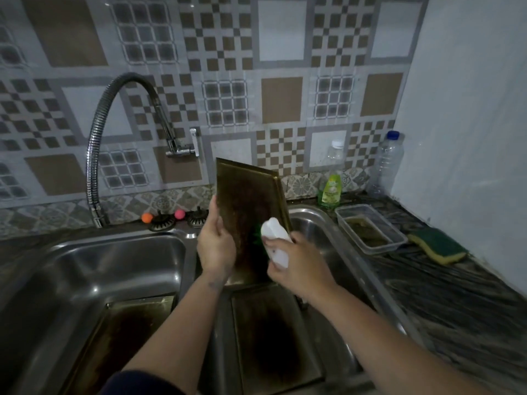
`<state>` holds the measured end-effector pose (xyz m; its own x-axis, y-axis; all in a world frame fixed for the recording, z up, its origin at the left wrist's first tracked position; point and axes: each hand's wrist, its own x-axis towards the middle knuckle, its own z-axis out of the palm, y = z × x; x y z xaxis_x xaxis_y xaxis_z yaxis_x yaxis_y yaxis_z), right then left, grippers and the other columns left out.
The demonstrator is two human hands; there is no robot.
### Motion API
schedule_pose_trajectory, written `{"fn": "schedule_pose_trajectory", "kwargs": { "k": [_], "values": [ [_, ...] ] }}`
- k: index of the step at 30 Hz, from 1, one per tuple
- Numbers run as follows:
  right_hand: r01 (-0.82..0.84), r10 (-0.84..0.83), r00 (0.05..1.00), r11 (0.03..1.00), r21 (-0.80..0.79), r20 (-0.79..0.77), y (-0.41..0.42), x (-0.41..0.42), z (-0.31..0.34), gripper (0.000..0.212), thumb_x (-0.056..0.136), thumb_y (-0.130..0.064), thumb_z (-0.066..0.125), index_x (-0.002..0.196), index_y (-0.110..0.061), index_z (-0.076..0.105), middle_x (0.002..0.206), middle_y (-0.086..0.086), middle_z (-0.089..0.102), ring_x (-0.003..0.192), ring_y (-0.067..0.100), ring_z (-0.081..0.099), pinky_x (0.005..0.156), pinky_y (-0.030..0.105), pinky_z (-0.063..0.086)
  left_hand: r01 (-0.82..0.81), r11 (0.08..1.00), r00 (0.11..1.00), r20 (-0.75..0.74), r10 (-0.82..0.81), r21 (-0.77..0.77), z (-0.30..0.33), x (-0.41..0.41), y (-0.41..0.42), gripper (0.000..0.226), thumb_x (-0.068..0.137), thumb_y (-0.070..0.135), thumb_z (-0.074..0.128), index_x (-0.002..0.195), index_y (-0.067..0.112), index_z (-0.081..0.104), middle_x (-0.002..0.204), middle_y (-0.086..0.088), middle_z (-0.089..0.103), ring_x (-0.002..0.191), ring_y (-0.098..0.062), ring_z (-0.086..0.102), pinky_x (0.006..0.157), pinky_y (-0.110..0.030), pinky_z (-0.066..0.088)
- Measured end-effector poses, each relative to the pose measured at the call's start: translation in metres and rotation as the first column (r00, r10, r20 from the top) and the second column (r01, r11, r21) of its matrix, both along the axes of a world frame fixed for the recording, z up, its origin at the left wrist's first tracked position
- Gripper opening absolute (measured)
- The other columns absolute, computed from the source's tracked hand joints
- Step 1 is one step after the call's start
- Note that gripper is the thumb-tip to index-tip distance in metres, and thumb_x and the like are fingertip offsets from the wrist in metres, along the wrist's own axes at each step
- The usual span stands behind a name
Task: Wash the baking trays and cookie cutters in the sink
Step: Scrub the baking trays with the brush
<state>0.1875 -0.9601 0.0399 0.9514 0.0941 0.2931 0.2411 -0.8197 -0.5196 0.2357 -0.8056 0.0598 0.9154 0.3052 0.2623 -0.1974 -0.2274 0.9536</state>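
I am mid-scrub on one baking tray, held upright over the divider between the two basins of the steel double sink. My left hand grips the tray's left edge, fingers curled round it. My right hand is closed round a white-handled brush, whose green bristles press the tray's lower right face.

To do this well, I judge the left hand should brace firmly so the tray does not twist, while the brush works in short strokes across the whole dark surface, corners and rim included.

The tray is rectangular, brassy at its raised rim, with a dark brown, stained face. Two more trays lie flat: one in the left basin, one in the right basin, both darkly stained. I cannot make out any cookie cutters.
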Motion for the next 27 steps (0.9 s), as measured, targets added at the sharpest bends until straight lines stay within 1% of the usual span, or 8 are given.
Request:
{"fn": "schedule_pose_trajectory", "kwargs": {
  "k": [7,11,13,16,18,21,24,27],
  "values": [
    [0.304,-0.307,0.951,0.949,0.077,0.024,-0.050,0.071,0.055,0.049,0.089,-0.037,0.058,0.137,-0.038,0.047,0.137,0.010,0.039,0.114,0.032,0.051,0.091,0.036,0.044,0.169,0.982,0.983,0.057,-0.174,0.083,-0.005,-0.023,-0.037,0.050,0.102,0.013,0.035,0.145,0.040,0.034,0.130,0.024,0.046,0.122,0.006,0.040,0.099,-0.015,0.032],
    [0.212,-0.213,0.977,0.977,-0.013,-0.031,-0.062,0.055,0.039,0.052,0.087,-0.038,0.060,0.137,-0.041,0.046,0.138,0.006,0.040,0.116,0.030,0.051,0.094,0.038,0.045,0.091,0.991,0.994,0.052,-0.096,0.094,-0.003,-0.016,-0.030,0.049,0.103,0.014,0.032,0.146,0.038,0.034,0.123,0.026,0.046,0.112,0.008,0.041,0.087,-0.008,0.034],
    [0.090,-0.089,0.991,0.996,0.000,-0.096,-0.056,0.030,0.017,0.052,0.085,-0.035,0.064,0.135,-0.039,0.051,0.138,0.003,0.044,0.118,0.025,0.051,0.095,0.034,0.045,0.018,0.987,0.999,0.031,-0.023,0.159,-0.007,-0.011,-0.020,0.049,0.103,0.016,0.032,0.146,0.038,0.033,0.128,0.019,0.053,0.114,0.001,0.047,0.089,-0.014,0.034],
    [0.086,-0.043,0.986,0.957,0.277,-0.158,-0.048,0.022,0.023,0.049,0.087,-0.031,0.065,0.134,-0.034,0.053,0.137,0.000,0.051,0.109,0.018,0.057,0.082,0.030,0.052,-0.053,0.962,0.998,0.055,0.040,0.268,-0.015,-0.009,-0.014,0.049,0.102,0.018,0.033,0.147,0.037,0.031,0.134,0.004,0.058,0.117,-0.016,0.057,0.090,-0.022,0.040],
    [0.138,-0.067,0.983,0.881,0.452,-0.169,-0.039,0.032,0.047,0.050,0.087,-0.039,0.066,0.135,-0.033,0.052,0.138,-0.001,0.049,0.112,0.017,0.054,0.075,0.025,0.049,-0.030,0.950,0.995,0.099,-0.001,0.311,-0.012,-0.013,-0.021,0.049,0.103,0.019,0.033,0.148,0.037,0.030,0.135,0.004,0.057,0.116,-0.014,0.057,0.091,-0.026,0.042],
    [0.166,-0.081,0.984,0.759,0.629,-0.162,-0.021,0.046,0.079,0.063,0.080,-0.054,0.067,0.136,-0.031,0.051,0.144,-0.003,0.044,0.126,0.019,0.046,0.086,0.026,0.039,-0.019,0.902,0.981,0.182,-0.066,0.430,-0.002,-0.022,-0.038,0.048,0.103,0.022,0.034,0.149,0.031,0.029,0.136,0.004,0.055,0.117,-0.016,0.056,0.091,-0.033,0.045],
    [0.202,-0.108,0.978,0.689,0.696,-0.177,-0.011,0.053,0.095,0.077,0.071,-0.063,0.071,0.135,-0.027,0.050,0.141,-0.004,0.046,0.124,0.019,0.047,0.091,0.028,0.041,-0.018,0.836,0.971,0.210,-0.117,0.548,0.000,-0.032,-0.051,0.050,0.103,0.029,0.033,0.151,0.031,0.021,0.143,0.007,0.049,0.115,-0.019,0.059,0.085,-0.036,0.052],
    [0.233,-0.130,0.972,0.631,0.740,-0.195,-0.010,0.058,0.095,0.072,0.069,-0.056,0.076,0.128,-0.024,0.049,0.131,-0.001,0.052,0.110,0.019,0.053,0.077,0.026,0.043,-0.008,0.744,0.982,0.145,-0.120,0.668,-0.004,-0.042,-0.058,0.054,0.103,0.034,0.031,0.152,0.037,0.008,0.151,0.011,0.038,0.108,-0.022,0.063,0.078,-0.036,0.053]
  ]
}}
